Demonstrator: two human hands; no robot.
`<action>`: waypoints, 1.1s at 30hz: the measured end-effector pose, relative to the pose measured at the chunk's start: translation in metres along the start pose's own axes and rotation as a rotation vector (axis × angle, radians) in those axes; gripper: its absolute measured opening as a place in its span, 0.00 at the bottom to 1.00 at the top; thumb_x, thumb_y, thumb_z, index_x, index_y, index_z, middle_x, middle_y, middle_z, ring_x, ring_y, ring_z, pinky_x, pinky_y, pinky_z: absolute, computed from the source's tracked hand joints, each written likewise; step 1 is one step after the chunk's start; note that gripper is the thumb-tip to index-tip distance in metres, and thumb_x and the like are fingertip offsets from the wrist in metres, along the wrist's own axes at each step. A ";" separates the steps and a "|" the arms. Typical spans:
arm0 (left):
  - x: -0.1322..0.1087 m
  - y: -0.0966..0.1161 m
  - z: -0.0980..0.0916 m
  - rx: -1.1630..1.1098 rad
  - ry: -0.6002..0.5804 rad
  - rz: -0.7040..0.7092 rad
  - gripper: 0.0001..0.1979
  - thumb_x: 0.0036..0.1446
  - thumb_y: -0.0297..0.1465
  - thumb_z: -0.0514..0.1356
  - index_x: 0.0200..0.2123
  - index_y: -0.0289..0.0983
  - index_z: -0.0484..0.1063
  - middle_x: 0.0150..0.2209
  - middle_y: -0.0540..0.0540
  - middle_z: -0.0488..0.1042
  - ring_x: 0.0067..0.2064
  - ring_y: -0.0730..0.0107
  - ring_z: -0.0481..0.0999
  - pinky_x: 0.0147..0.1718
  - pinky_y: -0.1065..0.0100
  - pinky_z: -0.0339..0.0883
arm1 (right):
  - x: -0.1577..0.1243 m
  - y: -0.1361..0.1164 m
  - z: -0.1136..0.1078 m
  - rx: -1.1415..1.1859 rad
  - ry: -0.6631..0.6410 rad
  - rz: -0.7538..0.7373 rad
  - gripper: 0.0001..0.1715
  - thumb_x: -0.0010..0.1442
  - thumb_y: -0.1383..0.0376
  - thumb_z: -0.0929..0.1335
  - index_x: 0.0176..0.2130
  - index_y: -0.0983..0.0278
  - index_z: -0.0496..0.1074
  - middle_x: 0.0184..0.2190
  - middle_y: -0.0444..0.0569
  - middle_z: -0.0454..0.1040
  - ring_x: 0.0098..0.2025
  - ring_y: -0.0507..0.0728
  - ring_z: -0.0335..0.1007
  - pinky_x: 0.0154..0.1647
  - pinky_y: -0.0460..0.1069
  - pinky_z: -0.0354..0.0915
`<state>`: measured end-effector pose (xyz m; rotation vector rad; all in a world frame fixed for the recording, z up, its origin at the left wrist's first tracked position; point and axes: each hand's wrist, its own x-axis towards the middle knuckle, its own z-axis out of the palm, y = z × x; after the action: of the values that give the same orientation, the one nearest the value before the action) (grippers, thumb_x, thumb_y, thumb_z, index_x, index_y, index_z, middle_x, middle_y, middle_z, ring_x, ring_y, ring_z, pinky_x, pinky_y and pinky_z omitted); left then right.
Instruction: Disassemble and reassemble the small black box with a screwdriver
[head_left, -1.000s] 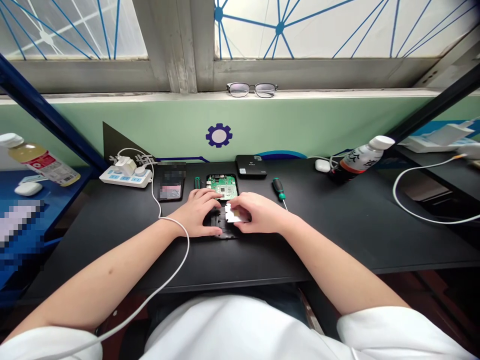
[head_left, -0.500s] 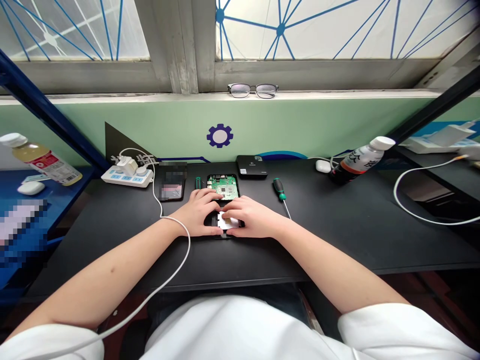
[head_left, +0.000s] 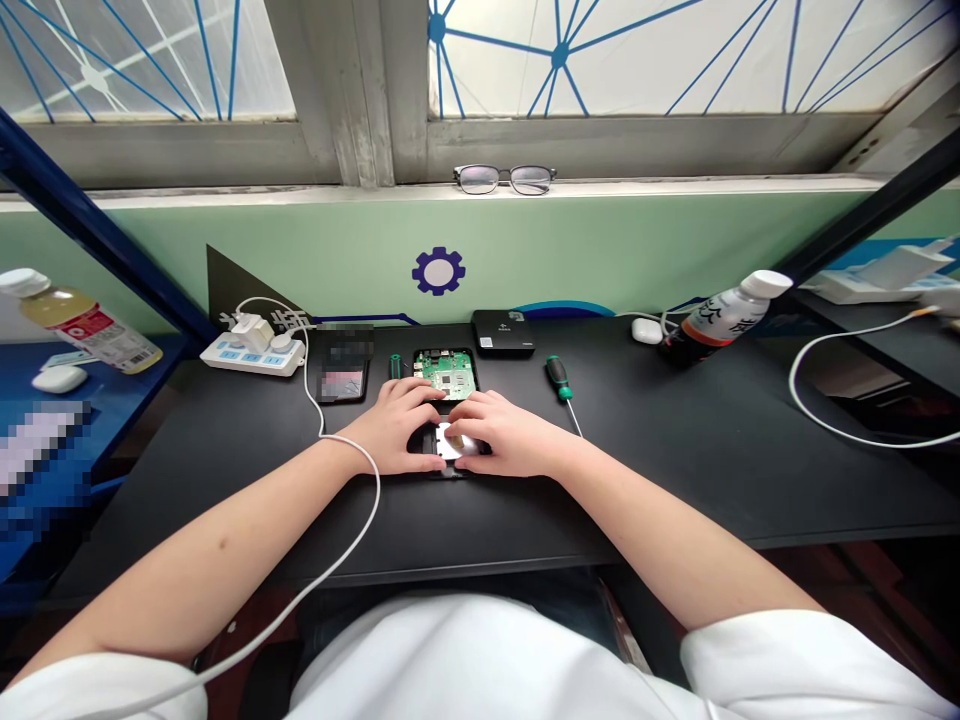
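A silver metal plate [head_left: 446,444] lies in a shallow black casing [head_left: 451,473] on the desk, partly covered by my fingers. My left hand [head_left: 394,428] grips the casing's left side, thumb along the near edge and fingers at the far edge. From the right, my right hand [head_left: 511,436] holds the plate, with its fingertips on top and its thumb at the near side. Right behind my fingers sits a green circuit board [head_left: 448,373] in a black case. What lies under the plate is hidden.
A screwdriver [head_left: 557,377] lies to the right, and another green-handled tool [head_left: 395,366] stands left of the board. Behind are a black box [head_left: 504,333], a phone [head_left: 344,370] and a power strip [head_left: 251,353]. A white cable [head_left: 377,500] crosses my left forearm. A bottle [head_left: 724,318] leans at right.
My right hand has shifted very slightly on the silver plate, whose shine has altered a little. My left hand stays in place on the casing.
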<state>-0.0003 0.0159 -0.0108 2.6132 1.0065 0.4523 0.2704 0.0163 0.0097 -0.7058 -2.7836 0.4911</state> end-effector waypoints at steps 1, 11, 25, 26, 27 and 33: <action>0.000 0.000 0.000 0.001 -0.004 0.000 0.25 0.56 0.53 0.73 0.49 0.43 0.79 0.68 0.36 0.73 0.74 0.33 0.60 0.71 0.33 0.53 | 0.000 0.000 0.000 0.003 -0.003 0.001 0.15 0.68 0.59 0.74 0.51 0.63 0.80 0.55 0.60 0.81 0.56 0.68 0.75 0.59 0.64 0.68; -0.001 0.001 0.000 0.062 0.143 -0.044 0.20 0.65 0.48 0.65 0.53 0.41 0.76 0.64 0.36 0.76 0.71 0.38 0.64 0.69 0.36 0.54 | -0.004 0.013 -0.005 -0.018 0.162 0.057 0.18 0.71 0.52 0.71 0.52 0.61 0.79 0.56 0.60 0.80 0.58 0.68 0.75 0.61 0.64 0.69; 0.004 -0.008 0.007 0.254 0.343 -0.478 0.11 0.64 0.31 0.60 0.45 0.41 0.81 0.65 0.36 0.73 0.72 0.36 0.59 0.66 0.33 0.57 | -0.028 0.068 -0.049 -0.094 0.172 1.175 0.27 0.66 0.55 0.72 0.59 0.64 0.72 0.51 0.63 0.80 0.49 0.69 0.79 0.41 0.55 0.72; 0.004 -0.009 0.007 0.251 0.338 -0.482 0.11 0.63 0.31 0.60 0.46 0.42 0.81 0.65 0.36 0.73 0.72 0.35 0.59 0.66 0.32 0.57 | -0.027 0.067 -0.049 -0.062 0.232 1.161 0.25 0.65 0.57 0.72 0.58 0.64 0.73 0.49 0.61 0.81 0.47 0.67 0.79 0.41 0.55 0.72; 0.004 -0.010 0.007 0.245 0.335 -0.486 0.11 0.63 0.31 0.60 0.46 0.42 0.81 0.65 0.36 0.72 0.72 0.35 0.59 0.65 0.32 0.58 | -0.026 0.065 -0.048 -0.014 0.300 1.145 0.23 0.63 0.59 0.73 0.56 0.63 0.74 0.47 0.59 0.82 0.45 0.65 0.79 0.41 0.54 0.72; 0.004 -0.011 0.006 0.205 0.327 -0.484 0.12 0.64 0.32 0.61 0.47 0.44 0.82 0.65 0.37 0.72 0.71 0.37 0.59 0.64 0.33 0.60 | -0.016 0.053 -0.037 0.572 0.775 0.823 0.17 0.58 0.52 0.76 0.40 0.61 0.77 0.31 0.45 0.76 0.28 0.53 0.69 0.31 0.51 0.69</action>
<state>-0.0014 0.0255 -0.0193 2.3801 1.8182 0.6918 0.3175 0.0614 0.0218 -1.4663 -1.4604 0.8593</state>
